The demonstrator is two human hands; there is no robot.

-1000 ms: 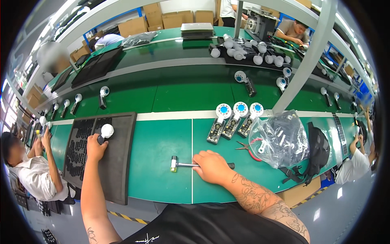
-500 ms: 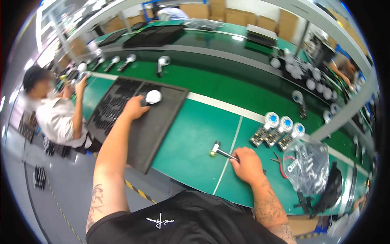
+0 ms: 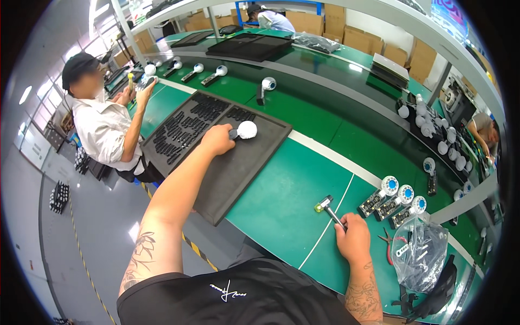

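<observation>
My left hand (image 3: 218, 140) is closed on the dark handle of a small handheld fan with a round white head (image 3: 247, 130). It is over a dark grey tray (image 3: 238, 176), and whether the fan touches the tray I cannot tell. Rows of small black parts (image 3: 179, 132) fill the tray's far left portion. On the green table, my right hand (image 3: 353, 239) grips the handle of a small mallet (image 3: 330, 208), its head pointing away from me and to the left. Right of the mallet stand three fans (image 3: 390, 203) with exposed circuit boards and blue centres.
Red-handled pliers (image 3: 389, 252) and a clear plastic bag of parts (image 3: 422, 254) lie at right, beside a black strap-like item (image 3: 441, 290). Farther back, more fans (image 3: 268, 84) stand on a green belt (image 3: 319, 116). A co-worker (image 3: 100, 114) stands at left. A metal post (image 3: 468, 200) rises at right.
The whole view has swung left, so the tray, mallet and fans appear farther right. Both hands keep their holds, and the left hand's fan remains over the tray.
</observation>
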